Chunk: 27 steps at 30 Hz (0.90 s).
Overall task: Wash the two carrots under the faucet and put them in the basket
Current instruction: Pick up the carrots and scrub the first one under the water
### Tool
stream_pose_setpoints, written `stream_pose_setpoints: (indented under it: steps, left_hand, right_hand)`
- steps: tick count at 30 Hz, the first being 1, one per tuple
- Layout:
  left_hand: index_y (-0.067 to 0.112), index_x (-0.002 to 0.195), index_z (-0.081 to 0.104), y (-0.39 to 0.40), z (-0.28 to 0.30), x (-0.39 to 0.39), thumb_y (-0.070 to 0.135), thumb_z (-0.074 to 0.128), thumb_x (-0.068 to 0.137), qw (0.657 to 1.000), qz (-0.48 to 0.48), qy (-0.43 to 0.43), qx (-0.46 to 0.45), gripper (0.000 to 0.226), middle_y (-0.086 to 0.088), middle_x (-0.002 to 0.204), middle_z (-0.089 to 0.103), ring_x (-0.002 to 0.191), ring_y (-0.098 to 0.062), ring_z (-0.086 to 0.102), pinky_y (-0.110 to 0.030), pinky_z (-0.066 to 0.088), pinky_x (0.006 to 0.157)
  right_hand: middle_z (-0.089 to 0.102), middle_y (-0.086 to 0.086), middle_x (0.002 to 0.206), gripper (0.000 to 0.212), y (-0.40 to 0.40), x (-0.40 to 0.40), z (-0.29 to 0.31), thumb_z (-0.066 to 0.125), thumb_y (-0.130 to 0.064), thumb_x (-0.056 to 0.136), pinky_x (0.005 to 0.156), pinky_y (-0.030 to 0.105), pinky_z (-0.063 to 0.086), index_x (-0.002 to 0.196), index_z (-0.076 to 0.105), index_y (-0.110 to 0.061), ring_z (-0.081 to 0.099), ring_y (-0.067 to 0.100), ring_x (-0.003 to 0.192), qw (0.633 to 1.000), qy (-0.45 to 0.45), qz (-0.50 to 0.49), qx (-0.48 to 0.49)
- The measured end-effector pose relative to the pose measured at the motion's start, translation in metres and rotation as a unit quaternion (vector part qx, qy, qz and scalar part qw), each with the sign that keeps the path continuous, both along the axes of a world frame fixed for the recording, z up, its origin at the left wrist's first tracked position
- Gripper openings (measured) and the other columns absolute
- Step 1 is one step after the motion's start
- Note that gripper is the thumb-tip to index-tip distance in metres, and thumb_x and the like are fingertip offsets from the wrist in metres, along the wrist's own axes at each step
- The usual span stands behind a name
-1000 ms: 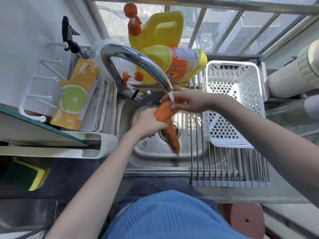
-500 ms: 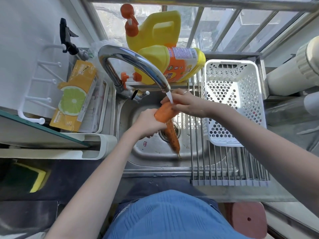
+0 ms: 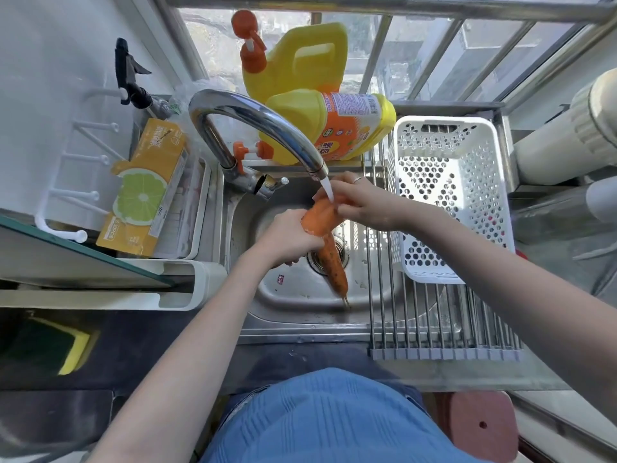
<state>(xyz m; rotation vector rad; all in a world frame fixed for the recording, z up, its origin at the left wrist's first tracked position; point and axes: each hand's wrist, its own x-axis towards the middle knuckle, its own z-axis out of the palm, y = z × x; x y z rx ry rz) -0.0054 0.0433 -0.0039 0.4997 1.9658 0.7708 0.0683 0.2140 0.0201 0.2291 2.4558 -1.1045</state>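
Both hands grasp one carrot (image 3: 329, 252) under the faucet (image 3: 253, 118) stream — left (image 3: 287, 240) mid-carrot, right (image 3: 359, 203) its top.

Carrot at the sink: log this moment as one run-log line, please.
stage: washing first carrot | left hand grips middle | right hand rubs top under faucet stream | basket: no carrot visible | second carrot: unseen
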Motion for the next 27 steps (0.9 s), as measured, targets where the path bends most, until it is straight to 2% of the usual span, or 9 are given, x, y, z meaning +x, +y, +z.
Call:
stream_pose_setpoints:
  steps: [4, 11, 14, 16, 19, 23, 25, 27]
  left_hand:
    - [0.016, 0.080, 0.055, -0.001, 0.000, -0.002, 0.012, 0.066, 0.070, 1.000, -0.017, 0.005, -0.011, 0.016, -0.005, 0.065, 0.057, 0.050, -0.020, 0.050, -0.025, 0.042, 0.043]
    - [0.015, 0.085, 0.057, -0.002, -0.002, 0.000, 0.013, 0.067, 0.071, 0.999, -0.025, 0.011, -0.018, 0.017, -0.005, 0.068, 0.060, 0.050, -0.020, 0.053, -0.026, 0.045, 0.046]
    - [0.015, 0.086, 0.058, 0.000, -0.003, 0.001, 0.015, 0.067, 0.070, 1.000, -0.019, 0.012, -0.018, 0.019, -0.004, 0.067, 0.060, 0.050, -0.020, 0.053, -0.026, 0.045, 0.045]
    - [0.016, 0.085, 0.057, 0.002, -0.003, 0.000, 0.015, 0.067, 0.070, 0.999, -0.025, 0.011, -0.019, 0.018, -0.004, 0.068, 0.060, 0.050, -0.020, 0.053, -0.026, 0.045, 0.045]
    - [0.017, 0.085, 0.057, -0.001, -0.002, -0.003, 0.016, 0.068, 0.070, 0.999, -0.041, 0.011, -0.022, 0.019, -0.006, 0.069, 0.060, 0.050, -0.020, 0.053, -0.026, 0.045, 0.045]
    - [0.018, 0.085, 0.057, -0.001, -0.002, -0.005, 0.017, 0.068, 0.069, 0.998, -0.061, 0.008, -0.028, 0.019, -0.006, 0.069, 0.061, 0.049, -0.019, 0.053, -0.026, 0.044, 0.045]
    - [0.016, 0.085, 0.057, 0.000, -0.002, -0.005, 0.016, 0.068, 0.070, 0.997, -0.074, 0.008, -0.029, 0.019, -0.007, 0.070, 0.061, 0.048, -0.019, 0.053, -0.026, 0.044, 0.045]
    - [0.017, 0.083, 0.056, 0.000, -0.002, -0.006, 0.014, 0.068, 0.070, 0.996, -0.087, 0.006, -0.025, 0.018, -0.008, 0.071, 0.062, 0.047, -0.020, 0.053, -0.026, 0.044, 0.045]
  right_hand:
    - [0.038, 0.004, 0.134, 0.036, 0.001, 0.006, -0.001, 0.044, -0.014, 0.098, 0.106, 0.032, 0.032, 0.129, 0.054, -0.029, 0.034, 0.016, 0.124, 0.998, 0.006, -0.032, -0.055]
    - [0.036, 0.007, 0.133, 0.040, -0.006, 0.006, -0.007, 0.050, -0.018, 0.091, 0.108, 0.047, 0.033, 0.130, 0.049, -0.028, 0.033, 0.029, 0.124, 1.000, -0.014, 0.003, 0.021]
    - [0.038, 0.007, 0.133, 0.042, -0.011, 0.005, -0.008, 0.051, -0.020, 0.088, 0.106, 0.049, 0.034, 0.129, 0.050, -0.029, 0.034, 0.032, 0.121, 0.998, -0.011, -0.011, 0.055]
    - [0.040, 0.006, 0.132, 0.039, -0.008, 0.004, -0.006, 0.046, -0.018, 0.089, 0.105, 0.046, 0.036, 0.126, 0.054, -0.028, 0.038, 0.029, 0.121, 0.999, -0.004, -0.032, 0.012]
    - [0.041, 0.005, 0.133, 0.038, 0.000, 0.008, -0.004, 0.041, -0.015, 0.094, 0.100, 0.033, 0.038, 0.127, 0.056, -0.027, 0.041, 0.020, 0.121, 0.996, -0.015, -0.049, -0.069]
    - [0.039, 0.003, 0.131, 0.027, -0.001, 0.015, -0.010, 0.051, -0.023, 0.098, 0.102, 0.035, 0.038, 0.121, 0.051, -0.037, 0.040, 0.020, 0.119, 0.998, -0.018, -0.034, -0.056]
    - [0.039, 0.003, 0.129, 0.028, -0.003, 0.017, -0.011, 0.049, -0.018, 0.097, 0.099, 0.033, 0.039, 0.115, 0.050, -0.040, 0.040, 0.019, 0.116, 0.997, -0.019, -0.035, -0.066]
    - [0.041, 0.002, 0.124, 0.035, -0.001, 0.017, -0.009, 0.044, -0.011, 0.097, 0.090, 0.030, 0.041, 0.106, 0.048, -0.044, 0.043, 0.018, 0.111, 0.995, -0.019, -0.054, -0.085]
